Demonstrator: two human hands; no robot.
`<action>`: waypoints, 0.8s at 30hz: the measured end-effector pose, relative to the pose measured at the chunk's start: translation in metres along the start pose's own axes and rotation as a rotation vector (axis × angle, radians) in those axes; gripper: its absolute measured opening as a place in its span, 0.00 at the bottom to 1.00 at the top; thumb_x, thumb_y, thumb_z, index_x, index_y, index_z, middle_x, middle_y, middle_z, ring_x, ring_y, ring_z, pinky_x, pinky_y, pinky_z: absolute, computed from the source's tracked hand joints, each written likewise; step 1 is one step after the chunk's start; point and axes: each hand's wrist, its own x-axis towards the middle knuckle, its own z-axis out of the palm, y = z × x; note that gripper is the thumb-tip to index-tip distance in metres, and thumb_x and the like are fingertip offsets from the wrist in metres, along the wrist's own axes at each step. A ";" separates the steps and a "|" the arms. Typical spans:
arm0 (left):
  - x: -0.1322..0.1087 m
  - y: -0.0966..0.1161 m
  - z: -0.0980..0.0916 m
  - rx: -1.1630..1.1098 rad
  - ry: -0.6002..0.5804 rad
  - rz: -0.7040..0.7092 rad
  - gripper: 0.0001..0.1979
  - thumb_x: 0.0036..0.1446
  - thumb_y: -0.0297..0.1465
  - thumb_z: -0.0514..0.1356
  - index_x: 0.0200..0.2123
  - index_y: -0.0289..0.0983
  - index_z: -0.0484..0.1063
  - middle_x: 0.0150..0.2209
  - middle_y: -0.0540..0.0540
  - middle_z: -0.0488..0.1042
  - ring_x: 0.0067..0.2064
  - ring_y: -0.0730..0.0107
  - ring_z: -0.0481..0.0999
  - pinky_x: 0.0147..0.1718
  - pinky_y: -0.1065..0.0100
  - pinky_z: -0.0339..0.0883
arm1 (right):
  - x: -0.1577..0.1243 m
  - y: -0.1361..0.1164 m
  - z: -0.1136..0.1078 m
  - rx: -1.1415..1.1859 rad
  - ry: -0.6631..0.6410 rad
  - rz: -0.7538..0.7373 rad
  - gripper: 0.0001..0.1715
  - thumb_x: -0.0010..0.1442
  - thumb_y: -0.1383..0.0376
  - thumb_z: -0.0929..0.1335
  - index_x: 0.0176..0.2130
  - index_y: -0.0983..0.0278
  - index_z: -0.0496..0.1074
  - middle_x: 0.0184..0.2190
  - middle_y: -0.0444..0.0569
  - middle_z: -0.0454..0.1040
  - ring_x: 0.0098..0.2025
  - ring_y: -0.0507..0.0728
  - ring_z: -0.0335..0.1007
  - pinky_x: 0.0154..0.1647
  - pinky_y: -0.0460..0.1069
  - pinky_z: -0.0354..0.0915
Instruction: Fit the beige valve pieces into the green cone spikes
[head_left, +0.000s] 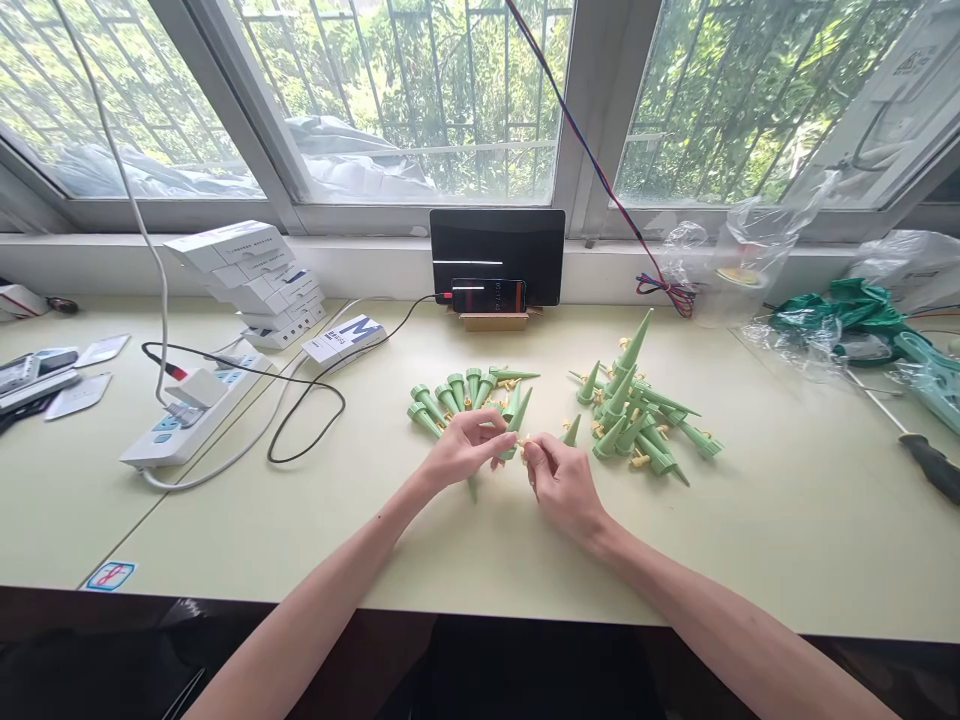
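Observation:
My left hand (470, 447) is closed around a green plant watering spike (519, 415), its tip pointing up and right. Close beside it, my right hand (562, 485) pinches a small yellow valve (523, 446) at the side of the spike; fingers partly hide where the two meet. Behind the left hand several green spikes (456, 388) lie fanned out with their wide caps facing away. To the right is a heap of green spikes (630, 415) with yellow valves on them. A single spike (571, 432) lies just beyond my right hand.
At the back a phone (488, 295) leans on a dark tablet (497, 245). On the left are a power strip (199, 410), a black cable (341, 385) and stacked white boxes (251, 275). A screwdriver (930, 468) and plastic bags (810, 325) lie on the right.

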 end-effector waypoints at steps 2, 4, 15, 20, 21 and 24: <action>0.000 0.001 0.000 0.005 -0.003 0.006 0.15 0.55 0.38 0.67 0.28 0.34 0.68 0.24 0.52 0.66 0.26 0.74 0.70 0.23 0.72 0.70 | -0.001 0.000 0.001 0.009 -0.007 0.009 0.21 0.70 0.56 0.59 0.27 0.62 0.62 0.18 0.41 0.61 0.19 0.49 0.54 0.22 0.46 0.54; 0.000 0.002 0.000 0.007 -0.001 0.012 0.15 0.54 0.38 0.67 0.28 0.34 0.69 0.24 0.51 0.66 0.27 0.74 0.71 0.24 0.71 0.70 | -0.001 -0.001 0.002 0.029 -0.015 0.025 0.22 0.70 0.56 0.59 0.27 0.62 0.63 0.17 0.41 0.61 0.19 0.49 0.54 0.21 0.46 0.54; -0.001 0.008 -0.002 0.054 -0.001 -0.004 0.17 0.57 0.40 0.65 0.27 0.32 0.72 0.22 0.51 0.68 0.22 0.73 0.73 0.19 0.72 0.69 | -0.002 -0.005 0.000 0.110 -0.010 0.037 0.19 0.69 0.56 0.62 0.30 0.64 0.67 0.21 0.42 0.66 0.18 0.49 0.59 0.20 0.46 0.56; -0.002 0.011 -0.002 0.118 -0.004 -0.044 0.19 0.58 0.41 0.64 0.25 0.32 0.70 0.20 0.50 0.70 0.19 0.72 0.73 0.17 0.73 0.65 | -0.003 -0.005 -0.001 0.111 -0.004 -0.001 0.17 0.69 0.57 0.63 0.32 0.64 0.69 0.23 0.43 0.67 0.19 0.49 0.60 0.21 0.46 0.58; -0.002 0.011 -0.002 0.121 -0.005 -0.050 0.19 0.58 0.42 0.63 0.25 0.32 0.69 0.19 0.49 0.70 0.18 0.73 0.73 0.17 0.73 0.65 | -0.003 -0.005 0.000 0.110 0.002 -0.013 0.16 0.68 0.57 0.63 0.32 0.64 0.69 0.24 0.43 0.67 0.19 0.49 0.60 0.21 0.46 0.58; -0.002 0.011 -0.002 0.113 -0.006 -0.067 0.20 0.59 0.42 0.63 0.24 0.33 0.68 0.19 0.50 0.70 0.18 0.73 0.73 0.15 0.74 0.62 | -0.003 -0.005 0.000 0.112 0.015 -0.045 0.15 0.68 0.58 0.64 0.32 0.64 0.69 0.24 0.43 0.67 0.19 0.49 0.60 0.21 0.46 0.58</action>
